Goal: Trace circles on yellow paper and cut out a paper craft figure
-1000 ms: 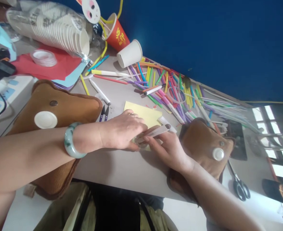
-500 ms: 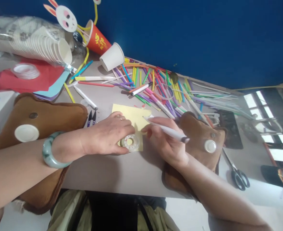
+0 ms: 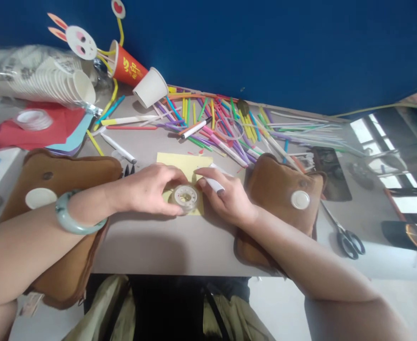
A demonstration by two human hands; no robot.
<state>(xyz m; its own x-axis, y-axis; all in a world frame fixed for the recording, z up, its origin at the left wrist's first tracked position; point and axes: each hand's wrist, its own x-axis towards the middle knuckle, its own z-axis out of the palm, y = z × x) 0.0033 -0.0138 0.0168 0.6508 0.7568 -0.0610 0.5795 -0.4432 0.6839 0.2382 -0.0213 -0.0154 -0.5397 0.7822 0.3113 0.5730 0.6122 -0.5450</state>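
Observation:
My left hand [image 3: 155,189] curves its thumb and fingers around a clear round tape roll [image 3: 186,196], which lies on a sheet of yellow paper [image 3: 180,163]. My right hand [image 3: 226,194] is closed around a white marker [image 3: 213,183] at the right side of the same sheet. The marker's dark end points down and to the right. Its other end is hidden or too small to tell against the fingers. A green bangle [image 3: 75,215] circles my left wrist.
Brown cushions [image 3: 76,166] lie under both forearms. Behind the paper are scattered coloured sticks and markers [image 3: 229,147]. Paper cups [image 3: 151,87] stand or lie at the back left, with red paper [image 3: 48,128] before them. Scissors [image 3: 350,242] lie at the right.
The marker has swung to a steeper angle in my right hand, and more of the tape roll shows beside my left hand. The whole view has shifted slightly.

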